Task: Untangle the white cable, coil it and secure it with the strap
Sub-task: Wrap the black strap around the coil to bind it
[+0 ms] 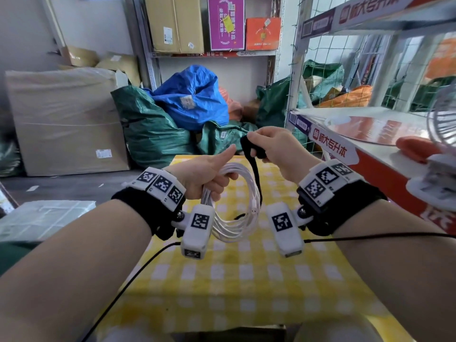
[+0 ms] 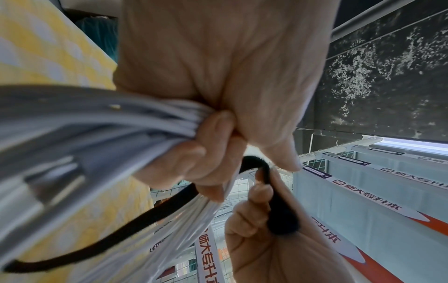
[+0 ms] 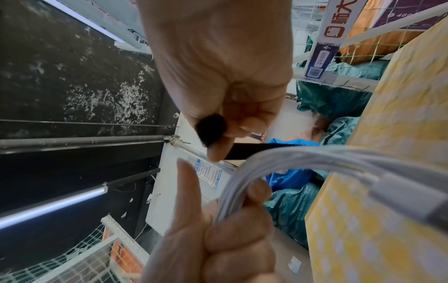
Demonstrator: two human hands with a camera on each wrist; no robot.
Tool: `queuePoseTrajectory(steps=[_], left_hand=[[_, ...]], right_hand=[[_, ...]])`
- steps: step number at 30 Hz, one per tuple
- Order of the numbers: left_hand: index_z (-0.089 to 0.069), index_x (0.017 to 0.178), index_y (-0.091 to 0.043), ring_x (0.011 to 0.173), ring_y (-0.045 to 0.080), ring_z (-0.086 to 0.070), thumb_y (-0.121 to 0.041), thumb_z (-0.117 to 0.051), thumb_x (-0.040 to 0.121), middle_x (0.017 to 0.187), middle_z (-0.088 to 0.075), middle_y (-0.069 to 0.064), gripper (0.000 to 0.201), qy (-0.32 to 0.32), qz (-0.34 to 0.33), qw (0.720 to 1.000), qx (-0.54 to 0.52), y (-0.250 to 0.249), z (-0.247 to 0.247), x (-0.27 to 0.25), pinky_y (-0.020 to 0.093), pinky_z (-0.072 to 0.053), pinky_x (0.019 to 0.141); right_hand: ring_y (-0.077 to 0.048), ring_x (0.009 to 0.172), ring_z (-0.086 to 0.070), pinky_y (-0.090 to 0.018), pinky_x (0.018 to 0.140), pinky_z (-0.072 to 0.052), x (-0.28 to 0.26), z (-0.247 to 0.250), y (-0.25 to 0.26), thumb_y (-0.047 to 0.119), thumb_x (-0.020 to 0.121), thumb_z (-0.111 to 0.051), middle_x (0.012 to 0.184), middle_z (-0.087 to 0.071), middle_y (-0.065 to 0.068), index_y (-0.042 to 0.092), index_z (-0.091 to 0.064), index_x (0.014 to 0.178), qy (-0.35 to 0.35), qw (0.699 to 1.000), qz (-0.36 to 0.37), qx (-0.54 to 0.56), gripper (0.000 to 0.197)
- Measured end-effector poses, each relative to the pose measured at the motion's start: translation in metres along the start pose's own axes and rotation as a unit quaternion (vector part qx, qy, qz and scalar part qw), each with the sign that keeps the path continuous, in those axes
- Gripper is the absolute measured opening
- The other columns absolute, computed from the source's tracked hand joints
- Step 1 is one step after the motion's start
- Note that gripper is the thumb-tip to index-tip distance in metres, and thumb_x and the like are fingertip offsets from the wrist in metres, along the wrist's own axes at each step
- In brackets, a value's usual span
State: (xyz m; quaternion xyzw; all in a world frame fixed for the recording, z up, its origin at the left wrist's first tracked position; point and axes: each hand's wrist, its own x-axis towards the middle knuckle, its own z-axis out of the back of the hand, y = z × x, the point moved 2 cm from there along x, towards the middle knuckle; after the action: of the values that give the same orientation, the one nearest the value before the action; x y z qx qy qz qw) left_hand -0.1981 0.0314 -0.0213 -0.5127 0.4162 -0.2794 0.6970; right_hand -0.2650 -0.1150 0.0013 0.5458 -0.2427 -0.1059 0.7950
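Note:
The white cable (image 1: 237,193) hangs as a coil of several loops above the yellow checked table (image 1: 222,280). My left hand (image 1: 212,174) grips the coil's left side, thumb sticking up. My right hand (image 1: 274,146) pinches the upper end of the black strap (image 1: 255,169), which runs down across the coil. In the left wrist view the fingers (image 2: 194,168) curl round the cable bundle (image 2: 97,130) and the strap (image 2: 145,214) trails past them. The right wrist view has the strap end (image 3: 212,126) between thumb and finger, with the cable (image 3: 278,162) below.
A white shelf unit (image 1: 370,124) with a red disc and a small fan (image 1: 444,124) stands at the right. Green and blue sacks (image 1: 192,99) and a large wrapped carton (image 1: 66,119) lie beyond the table's far edge.

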Motion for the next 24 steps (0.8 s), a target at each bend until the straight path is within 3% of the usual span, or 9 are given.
queuePoseTrajectory(steps=[2, 5, 8, 12, 16, 19, 22, 24], left_hand=[[-0.048, 0.078, -0.009, 0.037, 0.006, -0.017, -0.074, -0.029, 0.079, 0.047, -0.020, -0.009, 0.067, 0.009, 0.000, 1.000, -0.003, 0.000, -0.003, 0.000, 0.018, -0.029, 0.039], [-0.050, 0.066, -0.012, 0.038, 0.005, -0.017, -0.078, -0.034, 0.067, 0.048, -0.020, -0.008, 0.068, 0.032, -0.006, 0.999, -0.017, -0.003, -0.008, -0.001, 0.017, -0.028, 0.038], [-0.048, 0.051, -0.016, 0.037, 0.006, -0.019, -0.072, -0.032, 0.081, 0.047, -0.023, -0.008, 0.065, 0.020, -0.008, 1.000, -0.014, -0.003, -0.008, 0.000, 0.018, -0.029, 0.038], [-0.043, 0.055, -0.016, 0.036, 0.008, -0.023, -0.059, -0.035, 0.092, 0.045, -0.028, -0.005, 0.057, -0.015, -0.024, 0.999, -0.029, -0.001, -0.004, 0.001, 0.020, -0.034, 0.040], [-0.058, 0.079, -0.008, 0.033, 0.006, -0.022, -0.049, -0.036, 0.096, 0.043, -0.027, -0.007, 0.050, -0.012, -0.008, 0.999, -0.053, -0.002, -0.002, -0.001, 0.018, -0.031, 0.040], [-0.059, 0.087, -0.003, 0.032, 0.006, -0.023, -0.049, -0.036, 0.097, 0.039, -0.029, -0.007, 0.052, -0.015, -0.007, 0.999, -0.027, -0.004, -0.002, -0.001, 0.018, -0.029, 0.040], [-0.060, 0.086, -0.004, 0.031, 0.005, -0.023, -0.048, -0.037, 0.097, 0.040, -0.034, -0.006, 0.051, -0.008, -0.015, 1.000, -0.015, -0.005, -0.003, 0.000, 0.018, -0.028, 0.040], [-0.064, 0.082, -0.008, 0.031, 0.005, -0.023, -0.047, -0.040, 0.096, 0.041, -0.034, -0.006, 0.048, -0.014, -0.023, 1.000, -0.009, -0.006, -0.004, 0.001, 0.018, -0.029, 0.038]], right_hand=[[-0.008, 0.051, -0.053, -0.019, 0.050, -0.041, -0.006, -0.008, 0.003, 0.023, 0.093, -0.059, 0.063, -0.064, -0.002, 0.014, -0.062, 0.080, 0.047, 0.999, -0.003, 0.011, 0.016], [-0.020, 0.062, -0.059, -0.029, 0.058, -0.048, -0.013, -0.018, 0.004, 0.025, 0.091, -0.062, 0.075, -0.066, -0.012, 0.010, -0.063, 0.089, 0.093, 0.995, -0.010, -0.020, 0.015], [-0.015, 0.053, -0.059, -0.021, 0.046, -0.047, -0.017, -0.022, 0.008, 0.020, 0.092, -0.060, 0.076, -0.066, -0.013, 0.011, -0.063, 0.093, 0.110, 0.992, 0.000, -0.057, 0.009], [-0.020, 0.065, -0.066, -0.023, 0.056, -0.057, -0.021, -0.018, 0.010, 0.012, 0.092, -0.058, 0.085, -0.068, -0.016, 0.012, -0.060, 0.103, 0.171, 0.983, -0.022, -0.060, 0.010], [-0.012, 0.061, -0.054, -0.021, 0.055, -0.045, -0.017, -0.015, 0.006, 0.019, 0.083, -0.071, 0.074, -0.063, -0.004, 0.011, -0.061, 0.104, 0.142, 0.981, 0.007, -0.129, 0.024], [-0.008, 0.064, -0.050, -0.023, 0.062, -0.041, -0.015, -0.014, 0.004, 0.028, 0.077, -0.075, 0.074, -0.057, 0.003, 0.016, -0.061, 0.102, 0.109, 0.981, 0.022, -0.160, 0.030], [-0.012, 0.072, -0.055, -0.025, 0.070, -0.043, -0.018, -0.017, 0.002, 0.027, 0.081, -0.072, 0.085, -0.065, -0.006, 0.014, -0.056, 0.109, 0.189, 0.974, -0.012, -0.121, 0.034], [-0.014, 0.068, -0.054, -0.027, 0.067, -0.044, -0.018, -0.017, 0.000, 0.028, 0.081, -0.072, 0.081, -0.062, -0.005, 0.013, -0.055, 0.110, 0.206, 0.971, -0.014, -0.117, 0.037]])
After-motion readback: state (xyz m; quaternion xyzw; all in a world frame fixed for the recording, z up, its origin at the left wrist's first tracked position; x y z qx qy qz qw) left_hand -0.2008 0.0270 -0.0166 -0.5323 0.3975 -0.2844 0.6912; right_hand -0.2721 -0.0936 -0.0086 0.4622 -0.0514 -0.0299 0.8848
